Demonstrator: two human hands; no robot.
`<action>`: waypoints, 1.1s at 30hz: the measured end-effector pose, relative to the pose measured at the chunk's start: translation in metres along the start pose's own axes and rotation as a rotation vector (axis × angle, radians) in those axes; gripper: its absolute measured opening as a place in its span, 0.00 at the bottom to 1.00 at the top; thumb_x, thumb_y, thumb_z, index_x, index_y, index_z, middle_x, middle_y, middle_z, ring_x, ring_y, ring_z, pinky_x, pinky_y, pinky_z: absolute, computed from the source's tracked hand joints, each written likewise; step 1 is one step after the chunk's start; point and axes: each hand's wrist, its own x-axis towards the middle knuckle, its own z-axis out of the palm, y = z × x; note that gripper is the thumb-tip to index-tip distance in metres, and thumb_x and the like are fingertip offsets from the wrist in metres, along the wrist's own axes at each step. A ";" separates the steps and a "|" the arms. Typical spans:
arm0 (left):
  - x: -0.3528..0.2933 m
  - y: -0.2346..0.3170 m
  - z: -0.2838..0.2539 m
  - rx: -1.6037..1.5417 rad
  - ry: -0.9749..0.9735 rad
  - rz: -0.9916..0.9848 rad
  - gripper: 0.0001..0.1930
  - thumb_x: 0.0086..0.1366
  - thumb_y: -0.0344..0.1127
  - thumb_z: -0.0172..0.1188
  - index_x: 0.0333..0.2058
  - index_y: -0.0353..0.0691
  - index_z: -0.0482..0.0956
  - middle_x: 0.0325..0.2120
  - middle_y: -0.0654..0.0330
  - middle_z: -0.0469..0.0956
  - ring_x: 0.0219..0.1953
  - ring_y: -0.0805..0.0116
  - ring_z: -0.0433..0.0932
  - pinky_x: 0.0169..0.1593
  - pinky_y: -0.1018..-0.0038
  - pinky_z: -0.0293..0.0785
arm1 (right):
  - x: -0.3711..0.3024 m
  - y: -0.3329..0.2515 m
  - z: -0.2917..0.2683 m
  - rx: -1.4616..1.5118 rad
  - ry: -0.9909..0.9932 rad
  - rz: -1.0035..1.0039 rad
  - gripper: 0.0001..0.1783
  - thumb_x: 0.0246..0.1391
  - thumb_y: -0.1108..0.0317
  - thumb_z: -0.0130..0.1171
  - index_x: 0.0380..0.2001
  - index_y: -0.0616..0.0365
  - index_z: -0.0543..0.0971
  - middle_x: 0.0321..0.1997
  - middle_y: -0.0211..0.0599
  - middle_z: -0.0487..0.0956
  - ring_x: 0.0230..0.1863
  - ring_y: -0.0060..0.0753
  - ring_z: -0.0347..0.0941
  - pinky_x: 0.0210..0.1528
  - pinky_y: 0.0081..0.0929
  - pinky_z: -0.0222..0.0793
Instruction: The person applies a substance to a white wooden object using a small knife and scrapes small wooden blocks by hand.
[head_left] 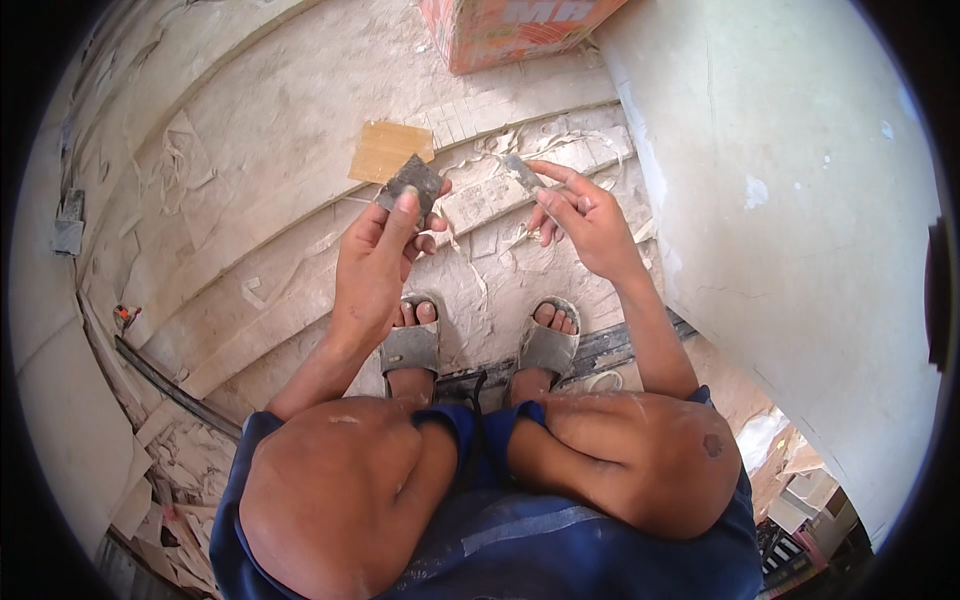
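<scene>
My left hand (372, 262) is closed on a dark grey, flat square piece (412, 180), dusty and worn, its thumb pressed on top; it looks like folded sandpaper, but I cannot be sure. To the right, my right hand (600, 232) pinches a thin grey flat strip (522, 173) between thumb and fingers; its kind does not show clearly. The two hands are apart, held out over the floor beyond my knees. Just past the left hand, a tan square sheet (390, 148) lies on the floor.
Whitish dust and strips of peeled scrap (480, 200) cover the floor (260, 170). An orange-red box (525, 40) stands at the far side. A pale, patchy panel (780, 210) rises close on my right. Lower left, a dark strip (180, 385) lies near paper scraps. My sandalled feet stand between.
</scene>
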 end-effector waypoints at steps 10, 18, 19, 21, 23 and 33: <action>0.008 -0.005 -0.009 -0.048 0.085 -0.004 0.11 0.66 0.32 0.51 0.45 0.35 0.73 0.42 0.60 0.77 0.35 0.80 0.71 0.36 0.82 0.67 | 0.042 0.053 0.045 -0.851 0.104 -0.172 0.11 0.57 0.69 0.49 0.42 0.60 0.72 0.29 0.40 0.77 0.25 0.28 0.76 0.21 0.25 0.70; 0.007 0.002 -0.016 -0.070 0.154 0.034 0.11 0.65 0.32 0.53 0.44 0.35 0.73 0.41 0.60 0.77 0.34 0.80 0.71 0.36 0.82 0.67 | 0.061 0.096 0.077 -1.325 0.161 -0.466 0.10 0.52 0.71 0.50 0.39 0.61 0.74 0.36 0.38 0.71 0.30 0.36 0.75 0.24 0.30 0.73; 0.008 0.003 -0.017 -0.074 0.150 0.035 0.11 0.65 0.32 0.53 0.44 0.35 0.73 0.40 0.60 0.77 0.34 0.80 0.71 0.36 0.82 0.67 | 0.057 0.098 0.075 -1.304 0.153 -0.444 0.11 0.52 0.71 0.50 0.40 0.61 0.73 0.35 0.38 0.71 0.30 0.36 0.74 0.26 0.31 0.73; 0.006 0.003 -0.026 -0.079 0.180 0.046 0.11 0.65 0.32 0.53 0.44 0.35 0.73 0.37 0.62 0.76 0.34 0.80 0.71 0.36 0.82 0.67 | 0.037 0.096 0.074 -1.252 0.116 -0.416 0.14 0.52 0.71 0.50 0.43 0.62 0.73 0.35 0.37 0.69 0.32 0.36 0.73 0.28 0.32 0.73; 0.005 0.005 -0.029 -0.081 0.195 0.053 0.10 0.65 0.32 0.54 0.43 0.35 0.73 0.34 0.64 0.75 0.34 0.80 0.71 0.36 0.82 0.67 | 0.018 0.093 0.070 -1.257 0.084 -0.365 0.14 0.52 0.71 0.50 0.43 0.60 0.74 0.34 0.37 0.70 0.32 0.37 0.74 0.28 0.33 0.72; 0.011 0.004 -0.036 0.078 0.076 -0.012 0.08 0.64 0.30 0.54 0.40 0.36 0.74 0.26 0.68 0.71 0.28 0.80 0.66 0.33 0.81 0.62 | -0.020 0.005 0.022 -0.502 -0.139 0.208 0.10 0.58 0.71 0.49 0.42 0.59 0.76 0.37 0.39 0.78 0.33 0.26 0.75 0.33 0.24 0.71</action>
